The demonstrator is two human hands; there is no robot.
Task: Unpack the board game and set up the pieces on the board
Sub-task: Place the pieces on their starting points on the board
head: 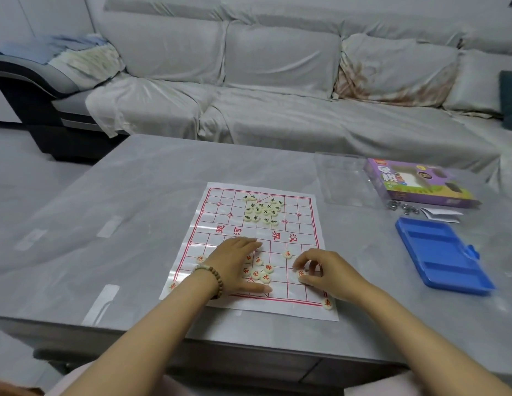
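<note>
Pinching one red piece (301,273) in the narrow right grip (320,270) near the right edge of the board (277,305), seemingly to seat it on its point, while fencing the loose red pieces (263,271) under a flat, wide left grip (234,261) (green pieces (263,211) heaped at the far end) on the desk (134,195).

Left hand (231,264) flat on the paper board (277,308) beside red pieces (262,271), right hand (326,270) in a pinch around a single piece (301,274).
</note>
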